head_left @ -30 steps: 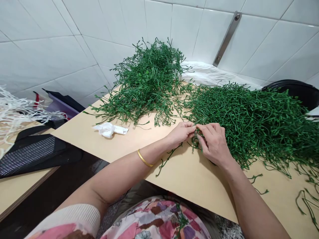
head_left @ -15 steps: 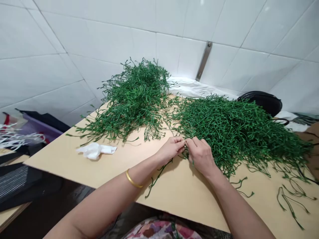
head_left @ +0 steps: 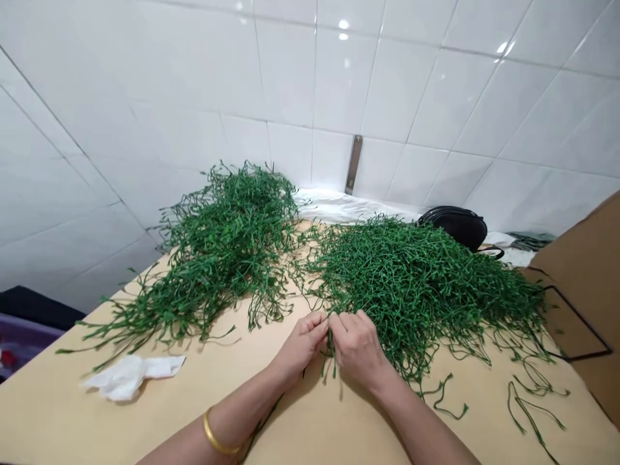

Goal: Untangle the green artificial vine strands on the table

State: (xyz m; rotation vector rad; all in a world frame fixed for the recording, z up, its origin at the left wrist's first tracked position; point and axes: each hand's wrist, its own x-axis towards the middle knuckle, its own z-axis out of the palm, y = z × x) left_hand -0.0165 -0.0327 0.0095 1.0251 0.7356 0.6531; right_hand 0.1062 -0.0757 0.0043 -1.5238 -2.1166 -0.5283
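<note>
My left hand [head_left: 304, 341] and my right hand [head_left: 357, 342] meet at the front of the table, fingertips pinched close together on a green cord [head_left: 334, 368]. Short ends of the cord hang below the right fingers, and a darker length [head_left: 264, 423] runs under my left forearm. The exact spot between the fingertips is too small to make out. Just beyond my right hand spreads a large heap of green knotted cords [head_left: 411, 278]. A second green heap [head_left: 227, 232] lies to the far left of my hands.
A crumpled white tissue [head_left: 128, 378] lies at the left on the tan tabletop [head_left: 203, 394]. Behind the right heap sits a black pouch [head_left: 455, 226]. Loose cords [head_left: 527, 407] are strewn at the right, near a brown cardboard panel [head_left: 581, 290]. A white tiled wall [head_left: 290, 77] closes off the back.
The head view has shifted, so the table and heaps appear lower and further left. Both hands remain pinched together on the cord.
</note>
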